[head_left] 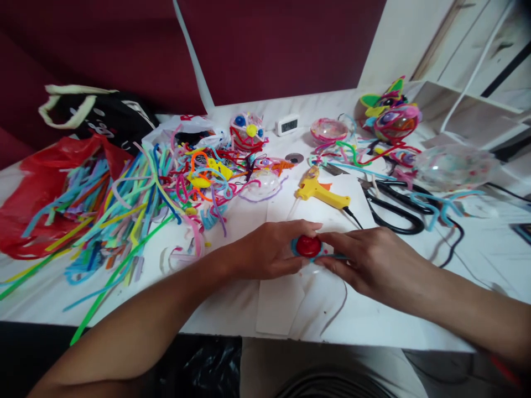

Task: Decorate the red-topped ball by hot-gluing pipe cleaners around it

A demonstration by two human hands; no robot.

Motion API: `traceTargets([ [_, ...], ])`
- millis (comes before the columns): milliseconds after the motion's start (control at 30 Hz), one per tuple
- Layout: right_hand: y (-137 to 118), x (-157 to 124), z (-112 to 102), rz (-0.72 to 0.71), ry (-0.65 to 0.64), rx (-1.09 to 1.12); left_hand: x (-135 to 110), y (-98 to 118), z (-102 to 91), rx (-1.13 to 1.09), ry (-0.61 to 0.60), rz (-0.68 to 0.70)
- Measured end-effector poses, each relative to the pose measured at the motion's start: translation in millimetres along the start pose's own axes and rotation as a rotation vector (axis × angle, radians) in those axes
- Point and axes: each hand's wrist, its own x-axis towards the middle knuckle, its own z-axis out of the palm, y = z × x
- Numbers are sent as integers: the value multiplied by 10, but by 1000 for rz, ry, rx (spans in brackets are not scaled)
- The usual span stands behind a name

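Above the near part of the table, a shiny red half-ball [309, 246] sits with a light-blue pipe cleaner [295, 246] around its edge. My left hand [271, 251] grips it from the left, thumb on top and fingers below. From the right, my right hand [365, 254] pinches at the blue strand by the rim, fingertips close together. Something clear seems to lie beneath the red piece, mostly covered by my hands. Just beyond them rests a yellow glue gun [321, 194] with a black cord.
Black-handled scissors [396, 213] lie at the right. A heap of colourful pipe cleaners [124, 204] spills from a red plastic bag [33, 182] on the left. Clear plastic domes [454, 166], a decorated ball [248, 132] and a small digital clock [287, 126] stand farther back.
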Motion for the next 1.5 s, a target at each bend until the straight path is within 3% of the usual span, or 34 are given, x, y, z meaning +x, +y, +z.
traceTargets([
  [333, 98, -4, -32, -73, 3, 110, -20, -8, 69, 25, 89, 44],
  [500, 136, 12, -25, -64, 11, 205, -1, -17, 59, 31, 70, 54],
  [900, 117, 56, 38, 159, 115, 497, 13, -5, 5, 107, -6, 31],
  [1200, 162, 61, 22, 149, 49, 544, -20, -12, -4, 60, 7, 10],
  [1500, 136, 56, 39, 139, 99, 531, -4, -49, 0, 16, 5, 22],
])
